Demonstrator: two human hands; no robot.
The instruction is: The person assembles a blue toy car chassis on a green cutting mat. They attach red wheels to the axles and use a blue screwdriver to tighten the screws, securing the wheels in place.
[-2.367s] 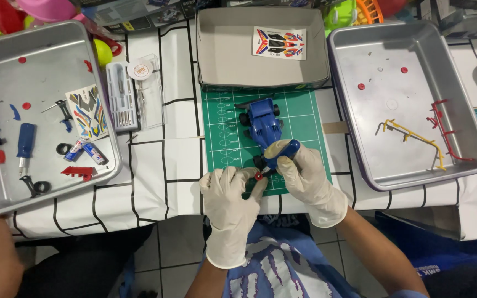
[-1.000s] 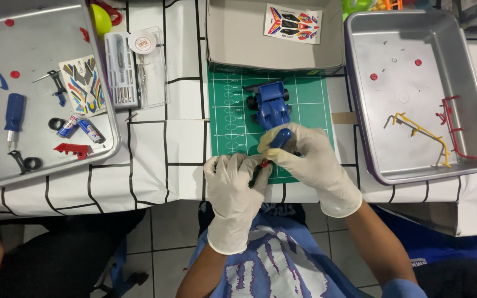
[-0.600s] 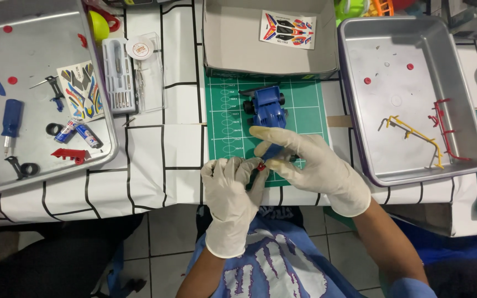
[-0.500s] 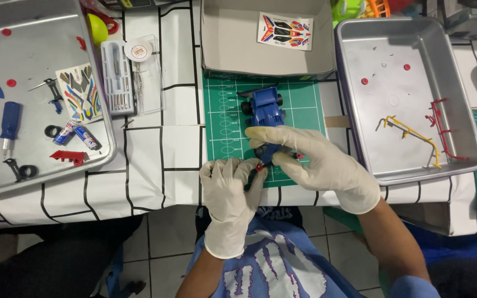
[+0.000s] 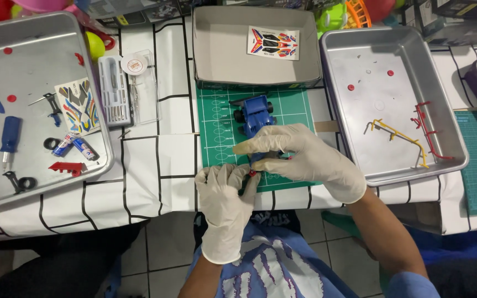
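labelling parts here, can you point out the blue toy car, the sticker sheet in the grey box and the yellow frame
blue toy car (image 5: 256, 112), head view, its roof
sticker sheet (image 5: 273, 43), head view, its middle
yellow frame (image 5: 396, 133), head view, its long bar

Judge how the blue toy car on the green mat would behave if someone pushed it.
The blue toy car would probably roll, since black wheels show at its sides. It looks like light plastic, so a nudge might send it across the smooth green mat. Its small parts seem fragile.
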